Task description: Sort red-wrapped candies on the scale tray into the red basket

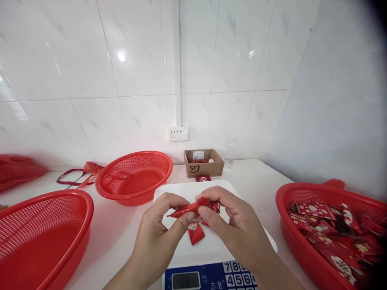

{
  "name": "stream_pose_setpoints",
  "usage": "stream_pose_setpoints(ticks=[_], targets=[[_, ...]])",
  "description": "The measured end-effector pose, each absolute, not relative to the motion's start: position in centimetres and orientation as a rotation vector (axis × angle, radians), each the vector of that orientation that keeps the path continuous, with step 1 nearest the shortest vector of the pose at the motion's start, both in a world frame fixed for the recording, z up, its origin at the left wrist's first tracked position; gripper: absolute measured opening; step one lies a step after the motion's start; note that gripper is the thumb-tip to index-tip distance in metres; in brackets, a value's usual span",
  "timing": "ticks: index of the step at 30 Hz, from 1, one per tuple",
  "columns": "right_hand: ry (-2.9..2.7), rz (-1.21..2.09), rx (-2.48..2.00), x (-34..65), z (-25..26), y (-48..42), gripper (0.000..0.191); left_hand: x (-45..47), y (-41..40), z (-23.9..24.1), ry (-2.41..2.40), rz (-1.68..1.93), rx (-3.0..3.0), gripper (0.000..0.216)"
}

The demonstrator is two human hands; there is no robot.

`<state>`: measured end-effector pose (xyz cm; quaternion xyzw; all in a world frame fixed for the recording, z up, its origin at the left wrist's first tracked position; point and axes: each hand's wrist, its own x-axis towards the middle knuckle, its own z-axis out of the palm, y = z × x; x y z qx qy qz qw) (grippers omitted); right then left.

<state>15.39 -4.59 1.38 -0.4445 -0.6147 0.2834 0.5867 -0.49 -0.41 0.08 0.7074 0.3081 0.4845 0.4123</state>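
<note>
My left hand [165, 227] and my right hand [232, 217] pinch a small red wrapped packet [193, 208] between thumbs and fingers, above the white pan of a digital scale [211, 253]. Just below the fingers, another red packet [196, 234] lies on the pan, with more red wrapping partly hidden behind my right hand. The scale's display [186, 280] is at the bottom, next to a blue number keypad.
On the right stands a red basket [282, 201] full of red packets. Two more red baskets, one near left [83, 201] and one farther back [165, 163], flank the scale. An open cardboard box [208, 170] and a clear bottle [229, 155] sit by the tiled wall.
</note>
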Motion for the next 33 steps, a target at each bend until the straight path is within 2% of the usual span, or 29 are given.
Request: stream_pose_setpoints(ticks=[4, 9, 15, 23, 30, 33], targets=[[-1.382, 0.781, -1.059, 15.4, 1.2, -4.5, 0.023, -0.4, -0.5, -0.1, 0.741, 1.155, 1.708, 0.018], [-1.315, 0.805, -0.929, 15.1, 0.8, -4.6, 0.023, -0.2, -0.4, 0.1, 0.675, 1.079, 1.722, 0.025], [-1.242, 0.995, -0.886, 14.7, 1.1, -4.7, 0.024, -0.4, -0.5, 0.3, 0.659, 1.099, 1.754, 0.026], [-1.387, 0.844, -0.992, 15.0, 0.5, -4.2, 0.036, -0.5, -0.5, 0.1, 0.640, 1.050, 1.741, 0.030], [-1.324, 0.738, -0.952, 14.8, 0.1, -4.3, 0.033, 0.0, -0.4, 0.2, 0.573, 0.974, 1.690, 0.033], [-1.281, 0.860, -0.895, 14.6, 0.3, -4.4, 0.032, 0.1, -0.5, 0.3, 0.558, 0.978, 1.666, 0.030]])
